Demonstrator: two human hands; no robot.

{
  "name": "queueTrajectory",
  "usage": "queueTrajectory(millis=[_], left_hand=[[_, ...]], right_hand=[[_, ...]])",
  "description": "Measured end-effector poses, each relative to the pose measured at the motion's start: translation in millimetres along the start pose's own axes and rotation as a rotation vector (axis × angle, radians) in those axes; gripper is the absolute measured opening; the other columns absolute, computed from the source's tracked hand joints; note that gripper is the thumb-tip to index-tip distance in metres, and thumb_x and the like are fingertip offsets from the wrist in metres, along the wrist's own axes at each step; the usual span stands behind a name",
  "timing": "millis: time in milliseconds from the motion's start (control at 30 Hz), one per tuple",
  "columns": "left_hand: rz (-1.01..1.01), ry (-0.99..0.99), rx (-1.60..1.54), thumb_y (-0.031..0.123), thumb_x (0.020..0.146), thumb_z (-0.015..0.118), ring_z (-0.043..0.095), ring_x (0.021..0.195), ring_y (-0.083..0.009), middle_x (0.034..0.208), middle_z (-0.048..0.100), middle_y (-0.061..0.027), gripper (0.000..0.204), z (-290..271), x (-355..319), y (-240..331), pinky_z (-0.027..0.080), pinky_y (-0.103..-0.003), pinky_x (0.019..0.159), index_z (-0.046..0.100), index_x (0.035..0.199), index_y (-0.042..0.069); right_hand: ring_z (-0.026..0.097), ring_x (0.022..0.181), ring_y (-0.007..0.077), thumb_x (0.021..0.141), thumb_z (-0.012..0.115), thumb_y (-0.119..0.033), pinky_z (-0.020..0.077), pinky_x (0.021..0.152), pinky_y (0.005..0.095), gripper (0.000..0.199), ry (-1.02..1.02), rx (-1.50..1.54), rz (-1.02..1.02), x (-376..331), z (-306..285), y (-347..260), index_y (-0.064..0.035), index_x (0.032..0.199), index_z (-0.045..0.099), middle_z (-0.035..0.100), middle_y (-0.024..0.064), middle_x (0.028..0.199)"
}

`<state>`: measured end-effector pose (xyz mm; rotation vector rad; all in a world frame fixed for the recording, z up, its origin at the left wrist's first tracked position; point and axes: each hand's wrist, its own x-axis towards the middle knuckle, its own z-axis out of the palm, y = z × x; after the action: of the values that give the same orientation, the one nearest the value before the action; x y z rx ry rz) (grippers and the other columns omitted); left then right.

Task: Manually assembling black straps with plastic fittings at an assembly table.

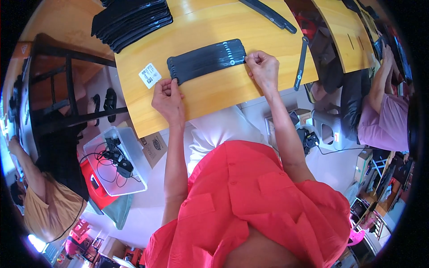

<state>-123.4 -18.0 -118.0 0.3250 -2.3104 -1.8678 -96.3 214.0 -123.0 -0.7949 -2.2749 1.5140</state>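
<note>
A row of several flat black straps (pixel 206 59) lies side by side on the yellow wooden table (pixel 214 96). My left hand (pixel 167 96) pinches the left end of the row with its fingertips. My right hand (pixel 263 67) presses on the right end, fingers curled against the outermost strap. Both forearms come up from my red shirt at the lower edge.
A stack of black straps (pixel 132 20) sits at the table's far left, and a white label card (pixel 150 74) lies near my left hand. Loose straps (pixel 302 62) lie to the right. A clear bin (pixel 115 163) with cables stands on the floor. Other people sit left and right.
</note>
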Motion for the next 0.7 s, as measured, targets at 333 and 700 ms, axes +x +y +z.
queueTrajectory(millis=[333,700], left_hand=[[0.023,-0.001,-0.004,0.002,0.083,0.062,0.047,0.050,-0.0044,0.065,0.056,-0.0017,0.006,0.1,-0.8,-2.3,0.042,-0.019,0.042,0.057,0.081,-0.002],[0.109,0.012,0.030,-0.001,0.080,0.062,0.048,0.049,-0.0060,0.064,0.054,-0.0030,0.006,0.0,3.0,-8.6,0.041,-0.021,0.041,0.057,0.080,-0.002]], right_hand=[[0.062,0.054,0.0239,0.072,0.063,-0.012,0.0489,0.055,0.0330,0.010,0.084,-0.142,-0.115,1.5,3.0,4.7,-0.0022,0.068,0.065,0.062,0.0132,0.059],[0.064,0.061,0.0276,0.070,0.064,-0.013,0.0501,0.060,0.0361,0.009,0.046,-0.205,-0.064,10.0,2.1,7.2,-0.0038,0.069,0.065,0.064,0.0140,0.064]])
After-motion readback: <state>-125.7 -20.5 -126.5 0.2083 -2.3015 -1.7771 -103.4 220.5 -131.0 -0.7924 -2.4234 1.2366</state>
